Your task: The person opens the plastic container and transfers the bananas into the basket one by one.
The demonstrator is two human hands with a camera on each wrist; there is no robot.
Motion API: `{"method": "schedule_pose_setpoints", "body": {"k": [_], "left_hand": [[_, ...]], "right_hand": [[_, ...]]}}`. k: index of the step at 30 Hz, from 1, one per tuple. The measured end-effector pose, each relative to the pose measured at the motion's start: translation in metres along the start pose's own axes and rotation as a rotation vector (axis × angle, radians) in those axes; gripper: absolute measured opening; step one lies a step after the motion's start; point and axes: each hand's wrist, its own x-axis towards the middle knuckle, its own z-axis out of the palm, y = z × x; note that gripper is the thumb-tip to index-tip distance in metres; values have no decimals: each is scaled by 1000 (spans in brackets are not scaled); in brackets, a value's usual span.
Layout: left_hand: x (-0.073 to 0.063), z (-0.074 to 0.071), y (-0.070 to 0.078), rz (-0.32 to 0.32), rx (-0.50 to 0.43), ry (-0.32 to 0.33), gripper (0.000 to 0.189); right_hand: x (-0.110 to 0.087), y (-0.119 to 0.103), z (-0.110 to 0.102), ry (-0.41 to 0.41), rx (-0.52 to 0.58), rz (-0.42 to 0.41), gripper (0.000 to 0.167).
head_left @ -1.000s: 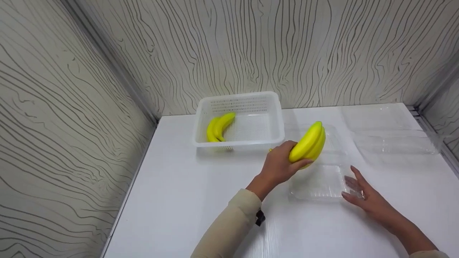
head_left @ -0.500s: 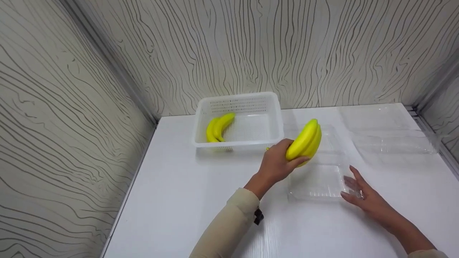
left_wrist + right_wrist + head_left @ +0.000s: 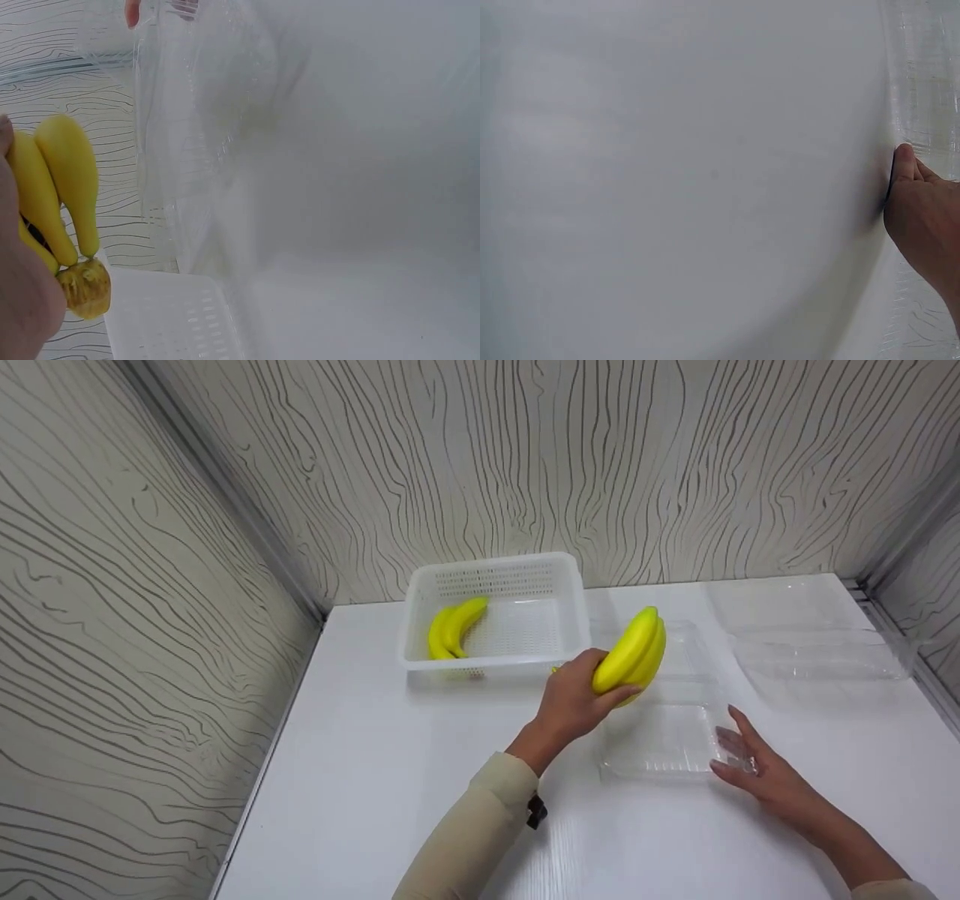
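My left hand (image 3: 574, 697) grips a bunch of yellow bananas (image 3: 631, 656) by its stem end, held up over a clear plastic clamshell container (image 3: 660, 742). In the left wrist view, the bananas (image 3: 71, 180) hang together from a brown-yellow stem end beside the palm. The container lies unfolded on the white table, its lid half toward the back. At the container's right side, my right hand (image 3: 772, 772) holds the edge, with some fingers showing through the clear plastic. The right wrist view shows that hand (image 3: 922, 210) with its fingertips against the plastic.
A white perforated basket (image 3: 495, 662) stands at the back, with another bunch of bananas (image 3: 456, 628) at its left end. More clear plastic containers (image 3: 825, 652) lie at the back right of the white table (image 3: 390, 780). Patterned wall panels (image 3: 480, 457) enclose the table.
My left hand has drifted slightly left and back with the bananas. The right hand stays at the container's side. The head view has shifted a little.
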Motion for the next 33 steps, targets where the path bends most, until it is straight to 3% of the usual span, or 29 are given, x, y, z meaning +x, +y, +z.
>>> {"method": "schedule_pose_setpoints", "body": {"k": [12,21,33], "left_hand": [[2,-4,-5,-15,-7,24,56],[6,-10,-9,25,4,76,55],[4,-14,-13,-10,-1,83,57]], "right_hand": [[0,-1,-1,14,-77,-12,99],[-2,0,-2,15,-69,-34,98],[-3,-1,-1,8,-40,-14,98]]}}
